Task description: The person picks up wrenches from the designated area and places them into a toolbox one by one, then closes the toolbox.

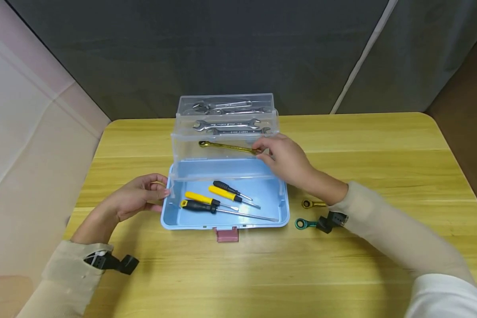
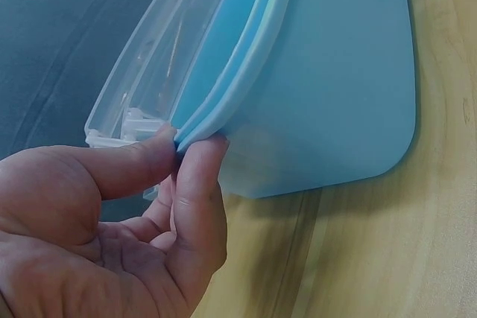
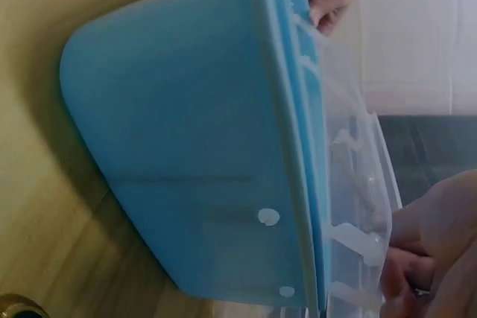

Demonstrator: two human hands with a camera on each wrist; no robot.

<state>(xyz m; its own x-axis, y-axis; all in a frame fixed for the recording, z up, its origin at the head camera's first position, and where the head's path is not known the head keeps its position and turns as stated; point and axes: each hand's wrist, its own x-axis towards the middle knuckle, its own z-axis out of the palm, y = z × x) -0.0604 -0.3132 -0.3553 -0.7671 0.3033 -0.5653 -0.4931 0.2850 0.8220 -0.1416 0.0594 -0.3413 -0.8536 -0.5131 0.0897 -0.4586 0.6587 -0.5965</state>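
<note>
A blue toolbox [image 1: 284, 212] stands unlidded on the table, its clear tiered trays [image 1: 187, 152] raised at the back. My left hand [image 1: 137, 196] pinches the box's left rim between thumb and finger, seen closely in the left wrist view [image 2: 141, 236]. At the lowest clear tray, my right hand [image 1: 286, 159] holds a gold wrench [image 1: 226, 146] by its right end. Whether the wrench touches the tray floor I cannot tell. Several screwdrivers with yellow or black handles, such as a long black one [image 1: 198, 206], lie in the blue bottom.
The upper trays hold silver open-end wrenches [image 1: 226, 125] and an adjustable wrench [image 1: 222, 106]. Right of the box, a second gold wrench [image 1: 308, 203] and a green ratchet wrench [image 1: 302, 224] lie partly under the right forearm. A pink latch [image 1: 227, 235] juts from the box front.
</note>
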